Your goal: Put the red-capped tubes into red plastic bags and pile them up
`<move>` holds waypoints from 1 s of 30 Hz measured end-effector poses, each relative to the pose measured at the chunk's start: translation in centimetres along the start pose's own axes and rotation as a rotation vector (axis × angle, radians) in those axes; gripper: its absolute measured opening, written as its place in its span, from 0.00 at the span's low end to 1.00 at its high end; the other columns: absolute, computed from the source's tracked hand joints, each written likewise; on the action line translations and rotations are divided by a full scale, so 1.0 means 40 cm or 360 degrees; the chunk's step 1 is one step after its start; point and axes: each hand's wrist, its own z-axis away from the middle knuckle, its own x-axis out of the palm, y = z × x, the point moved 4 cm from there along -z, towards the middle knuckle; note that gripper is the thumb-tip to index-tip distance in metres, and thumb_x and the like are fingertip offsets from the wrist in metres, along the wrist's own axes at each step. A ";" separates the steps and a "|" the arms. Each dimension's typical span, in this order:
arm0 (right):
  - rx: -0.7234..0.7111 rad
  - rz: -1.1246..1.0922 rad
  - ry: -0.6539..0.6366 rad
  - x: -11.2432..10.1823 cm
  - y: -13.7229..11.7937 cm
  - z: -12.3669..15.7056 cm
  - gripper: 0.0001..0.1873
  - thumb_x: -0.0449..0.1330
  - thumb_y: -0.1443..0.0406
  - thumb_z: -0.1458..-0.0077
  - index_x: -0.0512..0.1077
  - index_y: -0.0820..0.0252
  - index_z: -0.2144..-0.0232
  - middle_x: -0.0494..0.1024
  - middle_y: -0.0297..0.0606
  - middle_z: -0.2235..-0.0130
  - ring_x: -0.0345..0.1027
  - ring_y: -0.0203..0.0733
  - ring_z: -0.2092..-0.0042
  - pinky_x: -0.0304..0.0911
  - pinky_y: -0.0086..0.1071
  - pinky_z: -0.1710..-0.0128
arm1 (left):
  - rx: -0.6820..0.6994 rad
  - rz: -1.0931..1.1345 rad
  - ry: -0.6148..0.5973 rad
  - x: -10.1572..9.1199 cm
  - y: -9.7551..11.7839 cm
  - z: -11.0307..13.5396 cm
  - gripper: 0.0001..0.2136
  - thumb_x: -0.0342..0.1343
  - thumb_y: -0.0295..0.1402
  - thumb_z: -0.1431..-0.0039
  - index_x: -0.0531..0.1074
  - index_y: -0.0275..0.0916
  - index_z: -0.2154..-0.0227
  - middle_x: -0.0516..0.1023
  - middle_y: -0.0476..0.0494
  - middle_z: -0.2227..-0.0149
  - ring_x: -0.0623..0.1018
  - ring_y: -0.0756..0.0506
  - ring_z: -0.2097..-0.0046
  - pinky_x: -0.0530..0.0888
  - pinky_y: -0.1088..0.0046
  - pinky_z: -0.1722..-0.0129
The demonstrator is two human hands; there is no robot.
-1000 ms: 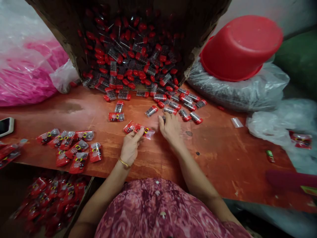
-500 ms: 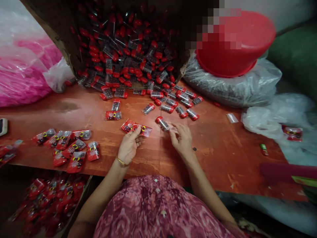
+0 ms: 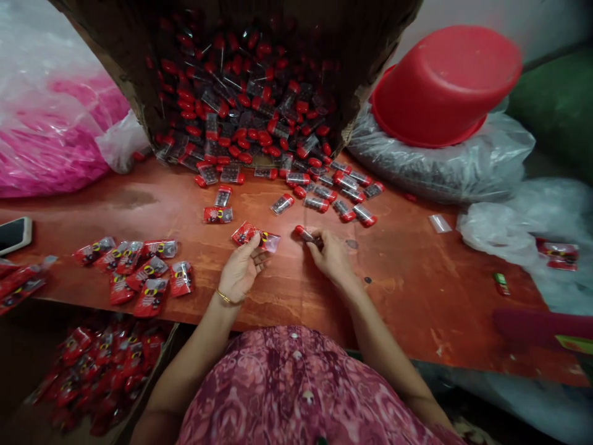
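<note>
On the red-brown table (image 3: 287,303), before an open cardboard box (image 3: 115,49) of red-capped containers, the left hand (image 3: 241,272) and right hand (image 3: 332,256) face each other, thumb and fingers of each pinched: the left around a printed red packet (image 3: 245,233) with a clear end, the right around one red-capped container (image 3: 303,233), near the packet but apart from it. The step in hand looks like lining up container and packet, so the next move seems to call for a steady left grip and careful aim at the clear end.
</note>
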 end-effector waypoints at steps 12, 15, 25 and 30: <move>-0.0061 -0.1099 0.0142 -0.018 -0.034 0.077 0.10 0.51 0.60 0.42 0.64 0.57 0.60 0.74 0.35 0.67 0.69 0.37 0.71 0.66 0.32 0.71 | -0.0028 -0.0039 -0.0025 0.008 -0.019 -0.003 0.07 0.61 0.35 0.50 0.71 0.36 0.74 0.76 0.49 0.79 0.75 0.52 0.76 0.70 0.79 0.76; -0.0226 -0.0781 0.0257 -0.021 -0.037 0.102 0.08 0.52 0.62 0.42 0.66 0.57 0.61 0.75 0.38 0.65 0.70 0.40 0.66 0.66 0.35 0.65 | -0.0037 -0.0041 -0.0024 0.007 -0.021 -0.006 0.08 0.62 0.35 0.51 0.71 0.36 0.73 0.76 0.49 0.79 0.75 0.52 0.76 0.70 0.79 0.76; -0.0508 0.0112 0.0082 0.011 -0.037 0.146 0.22 0.54 0.61 0.45 0.64 0.65 0.50 0.71 0.51 0.51 0.63 0.52 0.51 0.55 0.47 0.52 | -0.0011 -0.0061 0.0011 -0.003 -0.010 -0.007 0.09 0.63 0.36 0.54 0.71 0.36 0.74 0.76 0.50 0.79 0.75 0.52 0.76 0.69 0.80 0.77; -0.0433 -0.0078 0.0136 0.010 -0.030 0.131 0.18 0.53 0.60 0.43 0.67 0.62 0.52 0.74 0.49 0.58 0.66 0.50 0.59 0.62 0.43 0.60 | -0.0024 -0.0077 0.0008 0.002 -0.010 -0.004 0.09 0.63 0.36 0.53 0.71 0.36 0.74 0.77 0.50 0.79 0.75 0.52 0.76 0.70 0.79 0.77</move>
